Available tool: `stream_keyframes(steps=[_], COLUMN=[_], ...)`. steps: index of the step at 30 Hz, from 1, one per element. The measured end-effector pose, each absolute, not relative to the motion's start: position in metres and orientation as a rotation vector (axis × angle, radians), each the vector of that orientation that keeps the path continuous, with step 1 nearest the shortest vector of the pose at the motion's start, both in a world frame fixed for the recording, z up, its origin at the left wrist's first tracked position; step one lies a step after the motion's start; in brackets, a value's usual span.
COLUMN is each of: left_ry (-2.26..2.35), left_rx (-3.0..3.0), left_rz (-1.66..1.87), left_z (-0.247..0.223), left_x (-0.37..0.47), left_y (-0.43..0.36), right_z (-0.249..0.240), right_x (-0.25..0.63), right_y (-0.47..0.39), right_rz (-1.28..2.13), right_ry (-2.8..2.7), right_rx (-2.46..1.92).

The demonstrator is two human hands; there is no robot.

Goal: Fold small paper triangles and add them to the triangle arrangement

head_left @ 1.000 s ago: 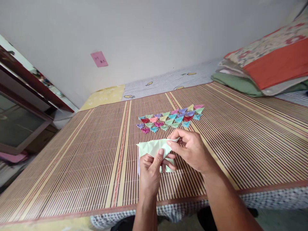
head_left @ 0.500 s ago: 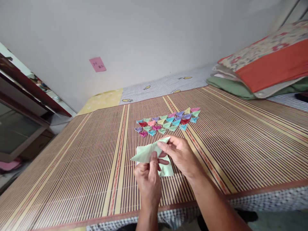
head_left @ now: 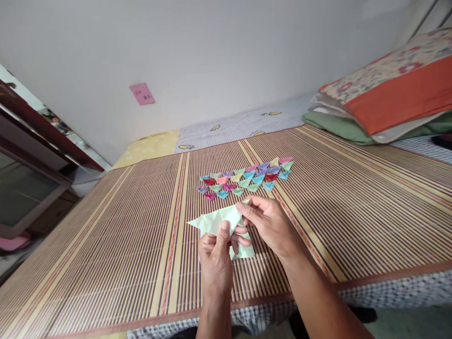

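Our fingers (head_left: 247, 213) are clamped on the pale green paper (head_left: 215, 219), left hand (head_left: 215, 259) and right hand (head_left: 270, 226) just in front of the folded triangles (head_left: 247, 178), so we should probably pinch the crease firmly, edges kept aligned.

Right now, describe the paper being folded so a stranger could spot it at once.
On the striped bamboo mat, just nearer than the rows of small coloured folded pieces, both hands pinch one pale green sheet. It is far larger than those pieces and the only one lifted off the mat.
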State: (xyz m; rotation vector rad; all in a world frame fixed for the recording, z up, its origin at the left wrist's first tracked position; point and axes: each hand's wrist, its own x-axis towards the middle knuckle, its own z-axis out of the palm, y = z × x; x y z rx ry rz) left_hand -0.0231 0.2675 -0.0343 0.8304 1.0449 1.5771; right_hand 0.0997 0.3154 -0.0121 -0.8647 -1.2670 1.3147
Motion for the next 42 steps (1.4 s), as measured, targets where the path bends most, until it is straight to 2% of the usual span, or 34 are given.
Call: stream_keyframes(steps=[7,21,26,35,42], left_ry=[1.08,1.093,1.079,1.06,1.078], left_rx=[0.881,0.868,0.846,0.862,0.89], left_rz=[1.578,1.562,1.602,1.598,1.583], left_z=[-0.038,-0.042,-0.041,-0.04,-0.042], left_x=[-0.023,-0.02,-0.024,-0.028,-0.028], left_y=[0.267,0.267,0.268,0.27,0.27], right_z=[-0.01,-0.013,-0.017,-0.025,-0.022], right_x=[0.103,0.113,0.115,0.102,0.105], right_y=[0.318,0.321,0.325,0.322,0.325], right_rz=[1.053,0.873,0.949,1.516,1.323], right_ry=[-1.428,-1.563,-1.367,-1.279,-1.304], right_rx=[-0.964,-1.079,-1.016,-0.81,-0.9])
